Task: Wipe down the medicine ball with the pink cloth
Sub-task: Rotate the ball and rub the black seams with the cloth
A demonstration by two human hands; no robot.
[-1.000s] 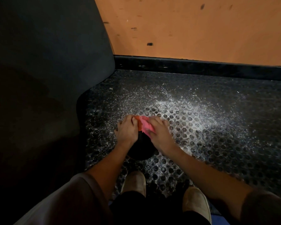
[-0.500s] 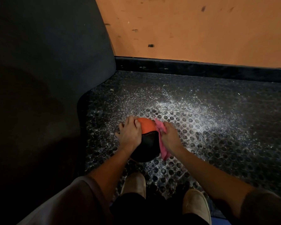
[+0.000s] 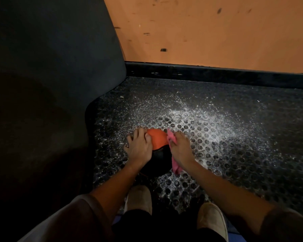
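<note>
Since the right hand (image 3: pixel 179 151) has dragged the crumpled pink cloth (image 3: pixel 171 139) off the crown and down the right flank, the round orange-and-black medicine ball (image 3: pixel 157 141) shows its orange top bare. Top likely done, side under way. Ball sits on the studded black rubber mat (image 3: pixel 234 154), just ahead of the feet. Right hand clutches cloth against ball; left hand (image 3: pixel 139 150) lies spread on it, steadying. Count: one ball, one cloth, two hands, two beige shoes (image 3: pixel 138 199).
</note>
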